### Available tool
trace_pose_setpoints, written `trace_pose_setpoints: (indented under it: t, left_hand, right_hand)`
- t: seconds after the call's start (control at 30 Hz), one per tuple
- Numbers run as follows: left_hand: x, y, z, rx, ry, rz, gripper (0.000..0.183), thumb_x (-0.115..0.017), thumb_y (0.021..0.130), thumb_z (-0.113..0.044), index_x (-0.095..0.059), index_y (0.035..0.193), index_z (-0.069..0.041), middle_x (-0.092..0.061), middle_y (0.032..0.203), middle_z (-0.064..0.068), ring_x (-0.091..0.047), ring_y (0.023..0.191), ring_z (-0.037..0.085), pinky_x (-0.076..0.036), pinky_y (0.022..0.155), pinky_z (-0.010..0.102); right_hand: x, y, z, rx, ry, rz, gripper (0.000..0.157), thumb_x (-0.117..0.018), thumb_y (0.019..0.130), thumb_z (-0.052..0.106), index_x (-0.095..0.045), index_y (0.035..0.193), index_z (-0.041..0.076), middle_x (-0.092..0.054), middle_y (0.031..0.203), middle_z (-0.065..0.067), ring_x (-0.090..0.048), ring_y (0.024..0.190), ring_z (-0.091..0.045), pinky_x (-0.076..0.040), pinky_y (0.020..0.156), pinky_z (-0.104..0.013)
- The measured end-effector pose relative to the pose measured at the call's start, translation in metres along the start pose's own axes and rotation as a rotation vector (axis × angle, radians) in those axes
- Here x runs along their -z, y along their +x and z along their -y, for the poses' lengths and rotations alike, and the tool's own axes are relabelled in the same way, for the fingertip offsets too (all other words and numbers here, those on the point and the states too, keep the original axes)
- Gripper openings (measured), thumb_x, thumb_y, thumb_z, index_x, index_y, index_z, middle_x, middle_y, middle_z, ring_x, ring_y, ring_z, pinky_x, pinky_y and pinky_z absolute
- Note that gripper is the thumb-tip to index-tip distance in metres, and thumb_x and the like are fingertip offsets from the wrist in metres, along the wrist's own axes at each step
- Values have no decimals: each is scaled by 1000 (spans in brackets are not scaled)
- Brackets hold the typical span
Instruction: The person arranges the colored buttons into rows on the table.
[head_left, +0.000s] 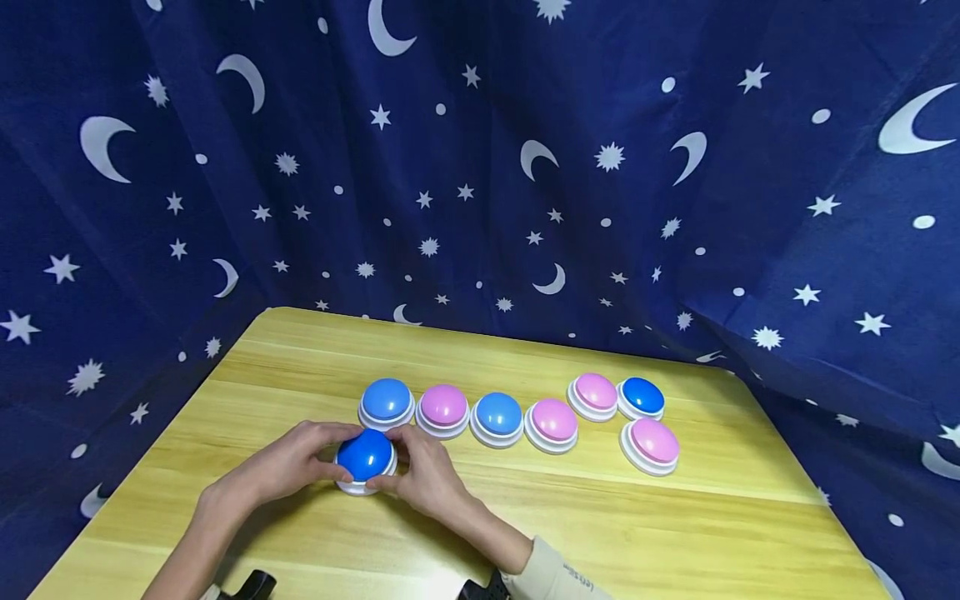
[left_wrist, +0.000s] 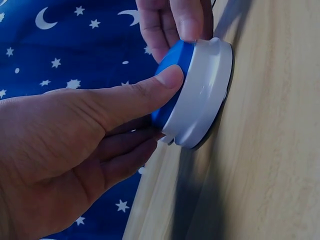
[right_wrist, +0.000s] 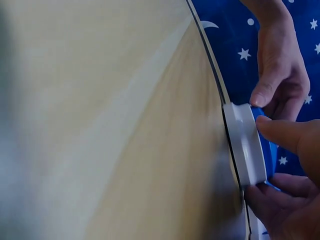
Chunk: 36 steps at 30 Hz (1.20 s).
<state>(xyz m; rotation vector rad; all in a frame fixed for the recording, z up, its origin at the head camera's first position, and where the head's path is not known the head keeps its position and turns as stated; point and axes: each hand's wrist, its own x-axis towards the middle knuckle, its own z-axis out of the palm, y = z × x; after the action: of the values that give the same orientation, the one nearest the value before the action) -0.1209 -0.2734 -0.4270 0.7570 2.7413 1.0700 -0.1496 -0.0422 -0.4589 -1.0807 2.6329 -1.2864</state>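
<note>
A dark blue push button (head_left: 364, 455) with a white base is held between both hands in the head view. My left hand (head_left: 294, 463) grips its left side, the thumb (left_wrist: 170, 77) against the blue dome in the left wrist view. From the right, my right hand (head_left: 429, 477) holds the same button, with thumb and fingers spread around its rim. In the right wrist view the white base (right_wrist: 245, 145) is close over the wooden table. Right behind it is a light blue button (head_left: 387, 399), with a pink button (head_left: 443, 406) beside that.
The row continues rightward with another light blue button (head_left: 498, 414) and a pink button (head_left: 554, 420). Farther right sit a pink button (head_left: 596, 392), a dark blue button (head_left: 642, 396) and another pink button (head_left: 654, 440). A navy curtain (head_left: 480, 167) with moons and stars borders the wooden table (head_left: 570, 533).
</note>
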Motion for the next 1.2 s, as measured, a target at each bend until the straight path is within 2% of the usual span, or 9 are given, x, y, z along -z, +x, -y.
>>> trace_pose_setpoints:
  t: [0.17,0.47,0.7,0.87,1.03,1.1,1.2]
  left_hand:
    - [1,0,2,-1,-21,12,52,-77,87,-19,-60,133,0,-61,131,15,-58,120,34,-48,96,49]
    - [0,4,-2,19,-26,29,54,-78,86,-18,-59,133,1,-60,132,18,-57,120,37,-48,95,49]
    - [1,5,-9,22,18,27,62,-80,84,-20,-55,136,4,-57,135,21,-55,123,39,-46,97,52]
    - [-1,11,-21,25,68,-41,62,-79,85,-21,-55,136,5,-58,134,20,-55,122,38,-45,99,53]
    - [-18,28,-43,39,147,-141,62,-79,85,-26,-57,135,2,-59,134,17,-55,123,36,-45,99,55]
    - [-27,38,-52,9,174,-176,63,-80,84,-28,-57,136,1,-59,135,16,-55,123,34,-45,100,53]
    - [-40,56,-67,-80,197,-214,62,-80,84,-28,-59,134,0,-60,133,15,-58,121,31,-46,100,49]
  right_hand:
    - [4,0,-1,-32,108,43,54,-88,76,15,-62,121,2,-66,116,-6,-63,106,-11,-50,89,-21]
    - [6,-1,-4,-67,183,56,55,-88,76,13,-62,123,1,-66,120,-8,-63,109,-13,-49,90,-20]
    - [12,-3,-3,-35,229,74,56,-84,79,10,-60,128,-1,-65,124,-11,-63,111,-16,-50,91,-22]
    - [24,-7,-3,-86,252,62,57,-83,81,14,-59,130,-2,-64,124,-16,-63,113,-26,-50,94,-28]
    - [48,-15,-11,-129,317,17,60,-82,83,13,-55,133,-6,-59,130,-24,-58,119,-36,-50,96,-34]
    - [62,-21,-16,-128,318,-6,61,-81,83,12,-54,134,-7,-57,132,-25,-56,122,-38,-49,98,-37]
    - [87,-33,-27,-147,274,-59,61,-80,84,14,-53,135,-7,-57,133,-25,-56,123,-37,-47,99,-37]
